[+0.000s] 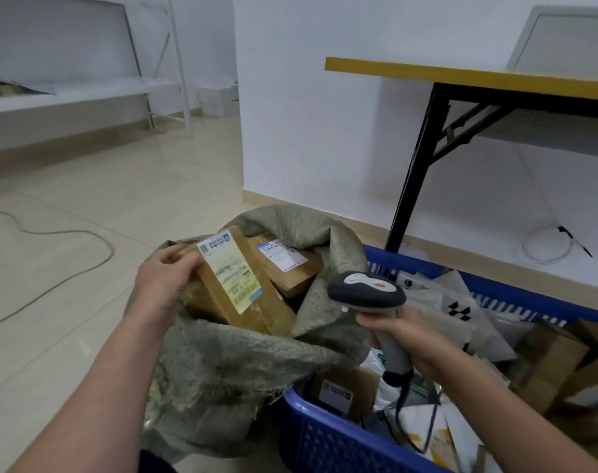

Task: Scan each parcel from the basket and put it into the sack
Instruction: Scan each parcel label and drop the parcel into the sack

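A grey-green woven sack point(222, 363) stands open on the floor in front of me. My left hand point(164, 278) grips the left end of a brown cardboard parcel point(236, 288) with a white label, tilted inside the sack's mouth. A second labelled brown parcel point(287, 268) lies deeper in the sack. My right hand point(400, 336) holds a grey barcode scanner point(366, 291) by its handle, above the blue plastic basket point(325, 438). The basket holds several brown boxes and white mailer bags point(461, 312).
A yellow-topped folding table point(461, 76) with black legs stands behind the basket against a white wall. White shelving point(86, 90) is at the far left. A thin cable point(69, 233) loops over the tiled floor; a coiled white cable point(546, 247) lies under the table.
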